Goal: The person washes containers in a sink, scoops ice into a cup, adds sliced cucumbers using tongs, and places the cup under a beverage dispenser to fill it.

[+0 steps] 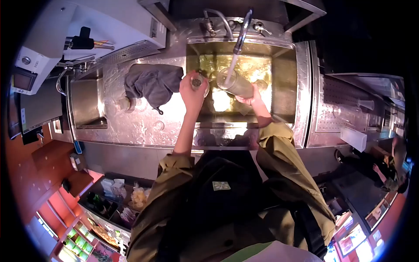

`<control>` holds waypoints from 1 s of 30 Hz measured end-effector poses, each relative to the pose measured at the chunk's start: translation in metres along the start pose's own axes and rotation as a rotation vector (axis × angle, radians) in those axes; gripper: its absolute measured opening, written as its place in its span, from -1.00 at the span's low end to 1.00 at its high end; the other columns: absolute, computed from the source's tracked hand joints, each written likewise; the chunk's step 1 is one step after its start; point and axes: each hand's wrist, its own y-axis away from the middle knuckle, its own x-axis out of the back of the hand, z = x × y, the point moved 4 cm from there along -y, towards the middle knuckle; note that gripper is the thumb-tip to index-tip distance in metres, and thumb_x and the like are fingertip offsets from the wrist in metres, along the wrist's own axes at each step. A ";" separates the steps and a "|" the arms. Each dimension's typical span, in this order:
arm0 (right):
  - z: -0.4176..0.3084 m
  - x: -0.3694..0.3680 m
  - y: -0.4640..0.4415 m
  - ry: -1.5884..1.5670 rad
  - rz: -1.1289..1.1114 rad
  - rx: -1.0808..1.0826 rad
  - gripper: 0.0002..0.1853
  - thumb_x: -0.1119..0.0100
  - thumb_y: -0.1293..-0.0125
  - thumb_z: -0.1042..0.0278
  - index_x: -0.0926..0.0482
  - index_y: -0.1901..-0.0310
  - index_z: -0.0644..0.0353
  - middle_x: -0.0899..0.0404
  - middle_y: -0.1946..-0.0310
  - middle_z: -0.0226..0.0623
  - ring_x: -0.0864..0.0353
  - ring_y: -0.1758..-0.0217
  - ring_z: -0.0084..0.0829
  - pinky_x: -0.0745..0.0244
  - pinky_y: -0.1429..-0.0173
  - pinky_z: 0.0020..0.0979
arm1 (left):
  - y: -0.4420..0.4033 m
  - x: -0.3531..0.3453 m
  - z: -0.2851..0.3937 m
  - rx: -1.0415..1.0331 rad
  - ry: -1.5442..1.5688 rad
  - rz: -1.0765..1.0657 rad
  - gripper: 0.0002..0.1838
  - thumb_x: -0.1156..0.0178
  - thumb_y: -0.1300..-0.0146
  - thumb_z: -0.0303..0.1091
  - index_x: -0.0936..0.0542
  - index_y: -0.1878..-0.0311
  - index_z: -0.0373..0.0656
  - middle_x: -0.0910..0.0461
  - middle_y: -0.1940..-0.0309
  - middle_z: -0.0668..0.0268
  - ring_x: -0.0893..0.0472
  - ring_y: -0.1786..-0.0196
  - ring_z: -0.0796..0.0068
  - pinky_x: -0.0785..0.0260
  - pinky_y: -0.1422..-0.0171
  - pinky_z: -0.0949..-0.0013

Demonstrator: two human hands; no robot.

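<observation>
Over the sink, my right hand (252,98) is closed around a tall clear cup (238,84), which tilts with its mouth toward the tap (242,37). A stream of water runs from the tap into the cup's mouth. My left hand (192,91) is at the sink's left edge, fingers wrapped around a small clear glass (197,82) seen from its end; most of it is hidden by the fingers. The metal sink (283,83) under both hands has a shiny yellowish bottom. Just left of my left hand, a crumpled grey cloth (152,83) lies on the steel counter.
A second spout (218,15) and handles stand behind the sink. Left are a smaller basin (87,102) and a white machine (113,26). A perforated drainboard (336,102) with clear containers lies right. Another person (371,163) is at far right.
</observation>
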 end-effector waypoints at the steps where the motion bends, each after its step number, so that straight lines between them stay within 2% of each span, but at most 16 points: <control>1: 0.009 -0.005 -0.013 -0.008 -0.015 -0.071 -0.32 0.11 -0.06 -0.24 -0.28 -0.09 0.12 -0.33 -0.01 -0.05 -0.42 0.08 -0.06 -0.43 0.05 0.01 | 0.003 0.007 -0.001 0.008 0.009 -0.012 -0.62 -0.30 0.03 -0.33 -0.51 0.13 -0.26 -0.54 0.13 0.17 -0.50 0.04 0.31 -0.28 -0.09 0.34; 7: 0.041 -0.029 -0.044 -0.148 0.033 -0.105 -0.36 0.15 -0.10 -0.17 -0.27 -0.11 0.14 -0.33 -0.01 -0.05 -0.39 0.03 -0.05 -0.46 0.05 -0.03 | 0.021 0.027 0.011 0.003 0.085 -0.099 -0.68 -0.32 0.16 -0.40 -0.51 0.28 -0.22 -0.54 0.13 0.14 -0.49 0.04 0.17 -0.28 -0.06 0.25; 10: 0.044 -0.041 -0.051 -0.054 -0.026 -0.062 -0.33 0.18 -0.13 -0.23 -0.25 -0.14 0.12 -0.27 -0.07 -0.05 -0.35 -0.02 -0.05 -0.42 -0.02 -0.02 | 0.026 0.020 0.018 -0.211 0.045 -0.262 -0.67 -0.32 0.19 -0.41 -0.52 0.27 -0.20 -0.53 0.10 0.15 -0.47 0.01 0.15 -0.26 -0.09 0.23; 11: 0.044 -0.041 -0.057 -0.029 -0.029 -0.051 -0.32 0.19 -0.14 -0.25 -0.24 -0.15 0.12 -0.25 -0.09 -0.04 -0.34 -0.04 -0.05 -0.40 -0.04 -0.02 | 0.027 0.015 0.022 -0.272 -0.041 -0.337 -0.67 -0.31 0.22 -0.36 -0.54 0.29 -0.17 -0.48 0.01 0.16 -0.47 0.01 0.15 -0.26 -0.12 0.21; 15: 0.043 -0.051 -0.056 0.012 -0.070 -0.080 -0.27 0.21 -0.16 -0.30 -0.21 -0.18 0.13 -0.17 -0.17 -0.03 -0.28 -0.12 -0.06 -0.33 -0.11 0.04 | 0.028 -0.011 0.036 -0.306 -0.328 -0.689 -0.68 -0.29 0.23 -0.26 -0.57 0.32 -0.14 -0.37 -0.13 0.30 -0.42 0.05 0.18 -0.28 -0.05 0.18; 18: 0.033 -0.047 -0.053 0.095 -0.139 0.036 -0.29 0.23 -0.17 -0.29 -0.24 -0.16 0.15 -0.22 -0.14 -0.01 -0.31 -0.11 -0.06 -0.31 -0.13 0.06 | 0.027 -0.041 0.028 -0.356 -0.268 -0.744 -0.68 -0.29 0.23 -0.28 -0.58 0.31 -0.12 -0.40 -0.05 0.27 -0.42 0.06 0.18 -0.29 -0.05 0.21; 19: 0.028 -0.041 -0.056 0.152 -0.196 0.120 -0.32 0.21 -0.17 -0.28 -0.29 -0.13 0.14 -0.32 -0.07 -0.02 -0.38 -0.05 -0.05 -0.34 -0.11 0.07 | 0.028 -0.048 0.030 -0.382 -0.256 -0.800 -0.68 -0.29 0.23 -0.28 -0.58 0.31 -0.12 -0.42 -0.01 0.27 -0.43 0.06 0.18 -0.30 -0.04 0.22; 21: 0.015 -0.037 -0.060 0.062 -0.348 0.116 -0.35 0.19 -0.17 -0.26 -0.33 -0.10 0.13 -0.38 0.00 -0.05 -0.42 0.01 -0.05 -0.39 -0.04 0.06 | 0.027 -0.058 0.034 -0.435 -0.240 -0.906 -0.68 -0.27 0.23 -0.29 -0.59 0.30 -0.12 -0.45 0.08 0.27 -0.43 0.08 0.18 -0.31 -0.04 0.24; 22: 0.013 -0.047 -0.052 0.018 -0.425 0.110 -0.36 0.18 -0.18 -0.25 -0.34 -0.09 0.12 -0.41 0.03 -0.06 -0.44 0.04 -0.05 -0.41 0.00 0.05 | 0.019 -0.058 0.035 -0.445 -0.216 -0.849 -0.68 -0.27 0.22 -0.30 -0.58 0.29 -0.12 -0.46 0.11 0.28 -0.44 0.09 0.18 -0.32 -0.03 0.24; 25: 0.028 -0.111 -0.006 0.020 -0.192 0.235 -0.41 0.16 -0.18 -0.20 -0.37 -0.06 0.11 -0.43 0.05 -0.10 -0.46 0.05 -0.08 -0.44 0.06 0.07 | 0.001 -0.043 0.035 -0.474 -0.154 -0.684 -0.71 -0.24 0.22 -0.34 -0.57 0.30 -0.13 -0.47 0.21 0.32 -0.46 0.14 0.20 -0.35 0.01 0.25; 28: 0.045 -0.106 -0.016 0.077 -0.234 0.307 -0.44 0.18 -0.20 -0.15 -0.39 -0.05 0.11 -0.44 0.04 -0.10 -0.43 -0.01 -0.06 -0.41 0.01 0.08 | 0.016 -0.034 0.038 -0.421 -0.238 -0.756 -0.71 -0.24 0.22 -0.33 -0.56 0.32 -0.17 -0.47 0.19 0.32 -0.47 0.13 0.23 -0.37 0.03 0.26; 30: 0.045 -0.085 -0.009 0.045 -0.281 0.231 -0.48 0.24 -0.23 -0.11 -0.40 -0.04 0.10 -0.44 0.03 -0.13 -0.42 -0.04 -0.07 -0.38 -0.07 0.06 | 0.027 -0.044 0.037 -0.416 -0.185 -0.783 -0.71 -0.25 0.20 -0.33 -0.55 0.33 -0.20 -0.47 0.19 0.32 -0.48 0.13 0.24 -0.37 0.03 0.28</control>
